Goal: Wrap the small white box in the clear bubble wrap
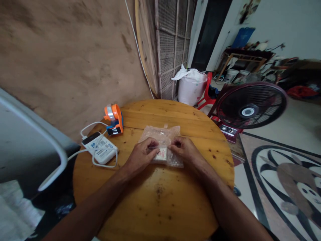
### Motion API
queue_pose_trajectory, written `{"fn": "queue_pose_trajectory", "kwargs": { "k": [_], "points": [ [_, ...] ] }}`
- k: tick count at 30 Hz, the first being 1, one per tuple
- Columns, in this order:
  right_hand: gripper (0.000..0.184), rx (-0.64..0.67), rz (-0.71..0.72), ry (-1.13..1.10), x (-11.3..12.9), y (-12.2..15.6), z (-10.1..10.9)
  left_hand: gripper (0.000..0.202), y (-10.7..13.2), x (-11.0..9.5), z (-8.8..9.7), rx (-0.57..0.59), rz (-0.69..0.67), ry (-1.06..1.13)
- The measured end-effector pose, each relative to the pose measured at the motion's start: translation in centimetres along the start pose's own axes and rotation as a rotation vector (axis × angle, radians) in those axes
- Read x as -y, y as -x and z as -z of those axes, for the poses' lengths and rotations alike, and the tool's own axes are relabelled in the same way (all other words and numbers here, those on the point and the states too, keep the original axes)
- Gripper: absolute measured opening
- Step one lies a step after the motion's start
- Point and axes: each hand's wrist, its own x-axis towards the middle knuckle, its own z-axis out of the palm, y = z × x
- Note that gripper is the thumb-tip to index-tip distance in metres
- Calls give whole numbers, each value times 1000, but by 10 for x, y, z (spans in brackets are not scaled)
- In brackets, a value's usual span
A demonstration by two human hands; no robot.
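On table (157,194), box (162,155) flat, long axis unclear

Bubble wrap (159,132) and the left hand (146,149) hide parts of the pale box (161,155), whose red marking is too blurred to read. Whether that hand or the right hand (185,148) pinches the wrap or merely presses it is too small to tell. Print on the power bank (104,152) blurs. The bottom edge crops both forearms (100,197) and the table (157,207).
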Motion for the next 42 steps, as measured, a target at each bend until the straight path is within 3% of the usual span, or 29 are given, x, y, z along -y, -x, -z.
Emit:
{"fn": "queue_pose_trajectory", "kwargs": {
  "k": [2,5,7,9,13,20,28,31,34,38,42],
  "points": [
    [5,-95,65,12,7,3,1,14,0,0,-1,0,7,7],
    [6,-202,328,33,25,12,4,15,0,-1,-1,15,25,18],
    [6,-135,491,86,36,18,4,15,0,-3,-1,29,36,19],
    [6,-15,549,171,42,22,2,18,0,-4,0,49,44,8],
    [12,71,506,284,41,23,2,21,0,-6,1,53,46,-34],
    [18,102,438,252,37,22,6,27,0,-7,4,67,60,-102],
    [18,104,411,231,34,23,7,41,-9,17,27,21,168,-199],
    [16,106,401,198,31,23,5,38,-7,18,32,-62,189,-192],
    [14,106,405,177,29,22,3,33,-5,15,30,-124,159,-204],
    [13,109,400,169,28,19,2,36,-2,15,22,-87,141,-172],
    [13,127,407,168,27,19,1,43,2,17,19,-103,114,-328]
  ]
}}
